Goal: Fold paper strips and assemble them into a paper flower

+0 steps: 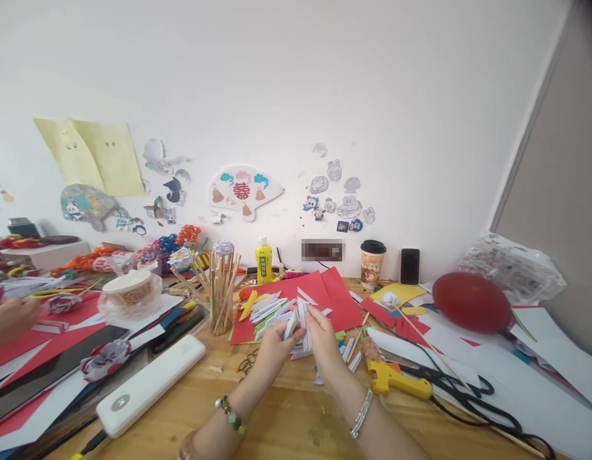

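My left hand (275,348) is closed on a small folded paper piece (290,324), white with a green edge. Close beside it, my right hand (322,332) pinches a white folded paper strip (302,312) that stands nearly upright. The two hands almost touch, and their fingertips partly hide both papers. Just behind them a pile of folded paper strips (267,308), mostly white with some green, lies on red paper sheets (341,300). Several yellow strips (248,305) rest at the pile's left side. More small strips lie on the wooden table right of my hands.
A yellow glue gun (396,378) and black scissors (485,385) lie at right. Wooden sticks (222,287) stand in a holder. Behind are a drink bottle (264,260), a lidded cup (373,263) and a red balloon (470,302). Another person's hand (11,322) shows far left, beyond a white device (152,383).
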Tool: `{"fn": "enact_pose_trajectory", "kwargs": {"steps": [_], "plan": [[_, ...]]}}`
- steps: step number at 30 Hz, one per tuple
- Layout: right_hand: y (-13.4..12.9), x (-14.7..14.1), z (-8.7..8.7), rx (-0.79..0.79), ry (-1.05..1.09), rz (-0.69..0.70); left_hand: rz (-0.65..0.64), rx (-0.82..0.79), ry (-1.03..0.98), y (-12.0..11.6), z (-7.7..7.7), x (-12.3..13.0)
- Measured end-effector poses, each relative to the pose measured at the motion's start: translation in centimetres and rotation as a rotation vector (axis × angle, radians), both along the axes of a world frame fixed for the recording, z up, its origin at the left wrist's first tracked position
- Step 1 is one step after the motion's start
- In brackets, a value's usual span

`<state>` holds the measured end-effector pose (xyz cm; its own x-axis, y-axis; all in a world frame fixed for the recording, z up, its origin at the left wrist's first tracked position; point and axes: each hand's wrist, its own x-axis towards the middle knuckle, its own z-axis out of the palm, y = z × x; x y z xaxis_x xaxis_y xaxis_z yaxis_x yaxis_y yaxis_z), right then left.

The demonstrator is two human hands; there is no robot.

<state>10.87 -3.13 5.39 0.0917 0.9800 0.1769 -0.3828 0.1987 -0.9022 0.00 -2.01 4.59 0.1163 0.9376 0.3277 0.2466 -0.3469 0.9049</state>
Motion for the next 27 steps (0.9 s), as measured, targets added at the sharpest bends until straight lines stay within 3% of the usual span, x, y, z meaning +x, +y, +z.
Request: {"fn": "enact_pose_trajectory", "kwargs": {"steps": [4,8,17,22,27], "plan": [[-0.1,0.0,0.2,-0.029,0.207,0.156,-0.043,-0.023,-0.041,0.1,-0.3,0.1],[0.2,0.5,0.1,-0.054,0.274,0.276,-0.131,-0.062,-0.113,0.1,-0.4,0.1],[-0.1,2.3,0.8,-0.005,0.055,0.54,-0.352,-0.257,-0.184,-0.5,0.3,-0.7],[-0.5,3.4,1.9,0.094,-0.031,0.484,-0.536,-0.317,-0.113,-0.9,0.6,-0.8],[-0.3,3.9,2.3,0.073,-0.053,0.398,-0.56,-0.376,-0.144,-1.2,0.3,-0.5]]}}
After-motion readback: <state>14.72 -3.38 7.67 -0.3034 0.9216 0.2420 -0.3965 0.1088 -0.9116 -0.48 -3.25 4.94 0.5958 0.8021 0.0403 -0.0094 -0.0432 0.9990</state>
